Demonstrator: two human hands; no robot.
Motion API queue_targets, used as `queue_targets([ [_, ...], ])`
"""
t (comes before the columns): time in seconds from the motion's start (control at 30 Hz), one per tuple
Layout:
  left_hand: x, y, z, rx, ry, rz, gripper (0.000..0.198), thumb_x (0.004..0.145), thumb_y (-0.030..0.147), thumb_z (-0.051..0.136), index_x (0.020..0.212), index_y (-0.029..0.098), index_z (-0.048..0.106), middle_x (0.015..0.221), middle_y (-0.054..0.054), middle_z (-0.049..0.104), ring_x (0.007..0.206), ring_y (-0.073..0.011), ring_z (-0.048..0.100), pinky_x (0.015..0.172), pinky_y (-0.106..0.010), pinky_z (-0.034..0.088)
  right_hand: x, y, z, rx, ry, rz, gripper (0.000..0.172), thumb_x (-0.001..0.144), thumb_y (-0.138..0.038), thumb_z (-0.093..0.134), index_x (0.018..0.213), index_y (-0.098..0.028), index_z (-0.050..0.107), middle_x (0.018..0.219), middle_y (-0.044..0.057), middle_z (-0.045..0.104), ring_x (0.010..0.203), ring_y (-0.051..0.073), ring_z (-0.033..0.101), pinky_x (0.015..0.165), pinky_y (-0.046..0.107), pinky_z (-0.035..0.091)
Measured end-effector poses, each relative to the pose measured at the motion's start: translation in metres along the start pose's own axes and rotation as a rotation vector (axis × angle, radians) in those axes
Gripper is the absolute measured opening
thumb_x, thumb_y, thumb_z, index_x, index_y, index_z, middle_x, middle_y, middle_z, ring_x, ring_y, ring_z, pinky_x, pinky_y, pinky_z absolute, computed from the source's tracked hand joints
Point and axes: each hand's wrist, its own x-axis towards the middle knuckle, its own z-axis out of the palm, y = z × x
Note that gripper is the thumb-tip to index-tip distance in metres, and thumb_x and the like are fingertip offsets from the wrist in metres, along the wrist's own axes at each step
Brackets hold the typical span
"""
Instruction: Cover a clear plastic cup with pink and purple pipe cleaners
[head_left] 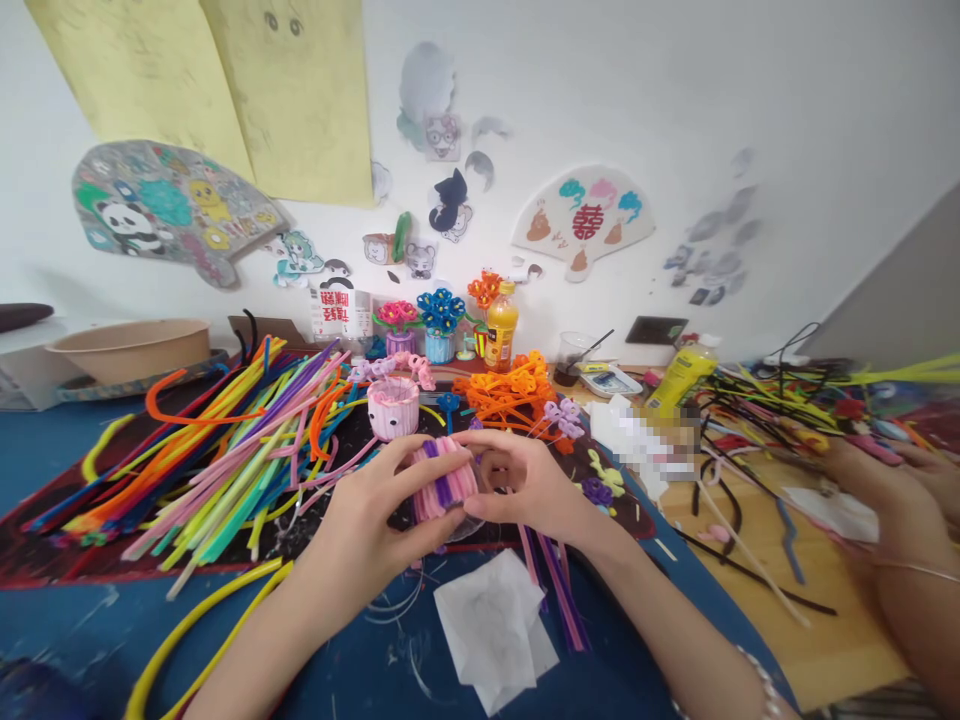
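Observation:
Both of my hands hold a small cup covered in pink and purple pipe cleaners [442, 488], tipped on its side above the table. My left hand [367, 510] grips its left side, fingers over the top and thumb underneath. At its right end, my right hand [529, 480] has thumb and fingertips curled around the rim. Just behind stands a pink pipe-cleaner pot [394, 408] with googly eyes. Loose purple and pink pipe cleaners [562, 595] lie below my right hand, beside a crumpled white tissue [491, 625].
A large heap of coloured pipe cleaners [217, 450] spreads at left. Orange pipe-cleaner flowers [510, 395], a juice bottle [501, 325] and finished flower pots [440, 330] stand behind. A yellow bottle [682, 378] is at right, near another person's hands [885, 490] over a wooden board [840, 640].

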Motion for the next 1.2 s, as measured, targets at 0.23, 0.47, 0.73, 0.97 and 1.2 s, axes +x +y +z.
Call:
queue_targets([
  [0.23,-0.002,-0.0022,0.0011,-0.042,-0.012,0.01,0.037,0.087,0.034,0.063,0.124,0.032,0.063,0.123,-0.007,0.064,0.104,-0.0211,0.067,0.082,-0.031,0.058,-0.0021,-0.0016,-0.0015,-0.077,0.014,-0.072,0.053,0.067,-0.03,0.084,0.116,-0.021,0.066,0.084,0.001,0.061,0.064,0.011,0.051,0.062,0.027,0.047],
  [0.47,0.0031,0.0044,-0.0027,-0.038,0.016,-0.016,0.048,0.086,0.032,0.065,0.132,0.029,0.052,0.128,-0.007,0.061,0.116,-0.0244,0.061,0.094,-0.038,0.055,-0.0028,0.0006,-0.0025,-0.1,0.027,-0.114,0.06,0.07,-0.032,0.082,0.126,-0.026,0.06,0.093,0.002,0.06,0.064,0.011,0.052,0.062,0.027,0.049],
  [0.73,0.0009,0.0025,0.0012,-0.036,0.068,-0.032,0.048,0.084,0.03,0.068,0.128,0.026,0.049,0.132,-0.009,0.054,0.122,-0.0232,0.056,0.1,-0.039,0.051,-0.0038,-0.0013,-0.0003,-0.102,0.037,-0.139,0.054,0.071,-0.031,0.081,0.121,-0.022,0.063,0.09,0.003,0.062,0.062,0.012,0.052,0.061,0.028,0.048],
  [0.97,0.0006,0.0035,0.0017,-0.062,0.089,-0.016,0.049,0.085,0.03,0.067,0.129,0.027,0.047,0.13,-0.007,0.055,0.121,-0.0231,0.055,0.098,-0.04,0.053,-0.0052,-0.003,-0.0008,-0.121,0.044,-0.142,0.055,0.07,-0.031,0.081,0.121,-0.022,0.063,0.087,0.003,0.063,0.062,0.013,0.053,0.06,0.029,0.048],
  [1.2,0.0026,0.005,0.0008,-0.128,0.097,-0.04,0.05,0.084,0.031,0.069,0.129,0.027,0.047,0.129,-0.006,0.054,0.118,-0.0217,0.057,0.099,-0.039,0.053,-0.0061,-0.0018,-0.0007,-0.198,0.064,-0.219,0.056,0.07,-0.031,0.082,0.121,-0.02,0.064,0.07,-0.002,0.06,0.058,0.013,0.055,0.059,0.029,0.048],
])
